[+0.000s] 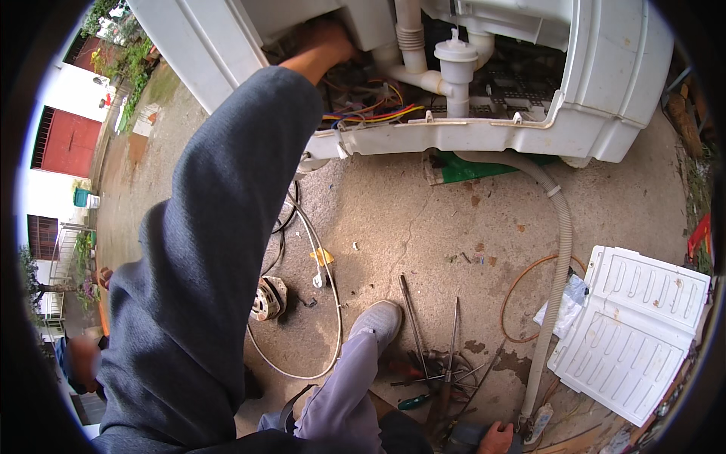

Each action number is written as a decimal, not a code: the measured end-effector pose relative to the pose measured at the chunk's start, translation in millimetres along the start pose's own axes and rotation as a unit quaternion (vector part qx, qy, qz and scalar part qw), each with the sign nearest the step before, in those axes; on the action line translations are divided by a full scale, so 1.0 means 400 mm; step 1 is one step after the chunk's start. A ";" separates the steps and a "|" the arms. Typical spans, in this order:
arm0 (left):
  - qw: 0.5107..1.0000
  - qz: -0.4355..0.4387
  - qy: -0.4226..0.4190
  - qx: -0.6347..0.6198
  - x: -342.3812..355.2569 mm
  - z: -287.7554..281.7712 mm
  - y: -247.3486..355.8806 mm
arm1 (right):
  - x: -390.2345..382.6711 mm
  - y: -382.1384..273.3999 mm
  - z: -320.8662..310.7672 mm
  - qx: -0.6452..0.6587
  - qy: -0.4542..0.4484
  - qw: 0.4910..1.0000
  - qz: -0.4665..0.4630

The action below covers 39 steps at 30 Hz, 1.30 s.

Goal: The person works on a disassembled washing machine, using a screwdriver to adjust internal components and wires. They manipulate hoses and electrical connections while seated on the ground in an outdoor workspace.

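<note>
My left arm stretches up into the underside opening of a white plastic appliance housing (469, 138), which looks like a washing machine. My left hand (330, 41) is inside, beside a grey-white inner wall; its fingers are blurred and hidden in shadow. Just below the wrist lie red, yellow and blue wires (378, 113). To the right stand a white capped drain valve (456, 64) and a ribbed white pipe (409, 34). At the lower edge my right hand (496, 439), partly cut off, has its fingers curled near the end of a grey drain hose (558, 250).
A motor (268, 298) and a looped white power cord (337, 333) lie on the concrete left of my shoe (380, 319). Screwdrivers (414, 402) and long metal rods (452, 333) are right of it. A white slotted panel (628, 333) lies far right. Another person (76, 363) appears at left.
</note>
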<state>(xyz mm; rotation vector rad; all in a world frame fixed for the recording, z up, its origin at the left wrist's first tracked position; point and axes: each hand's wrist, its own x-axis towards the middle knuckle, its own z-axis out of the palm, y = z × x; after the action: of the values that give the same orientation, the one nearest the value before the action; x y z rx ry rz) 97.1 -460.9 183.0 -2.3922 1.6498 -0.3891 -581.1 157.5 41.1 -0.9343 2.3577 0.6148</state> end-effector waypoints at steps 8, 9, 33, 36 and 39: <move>1.000 -0.007 0.009 0.004 0.003 0.006 -0.002 | 0.009 0.000 0.003 0.013 0.006 1.000 0.006; 1.000 -0.006 0.004 0.000 0.003 0.006 -0.003 | 0.009 0.001 0.004 0.015 0.007 1.000 0.007; 0.999 -0.033 -0.007 -0.015 0.023 0.032 0.010 | -0.040 -0.059 -0.046 0.009 0.061 0.998 -0.017; 1.000 -0.021 -0.003 -0.023 0.031 0.042 0.003 | -0.038 -0.058 -0.052 -0.006 0.028 0.999 -0.020; 1.000 -0.019 0.001 -0.006 0.035 0.044 0.000 | -0.036 -0.054 -0.051 0.011 0.053 0.998 -0.013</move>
<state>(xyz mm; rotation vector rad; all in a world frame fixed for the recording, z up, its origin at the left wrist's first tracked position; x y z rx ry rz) 107.6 -473.4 167.9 -2.4344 1.6141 -0.3886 -562.7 138.4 60.6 -1.0081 2.4364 0.5416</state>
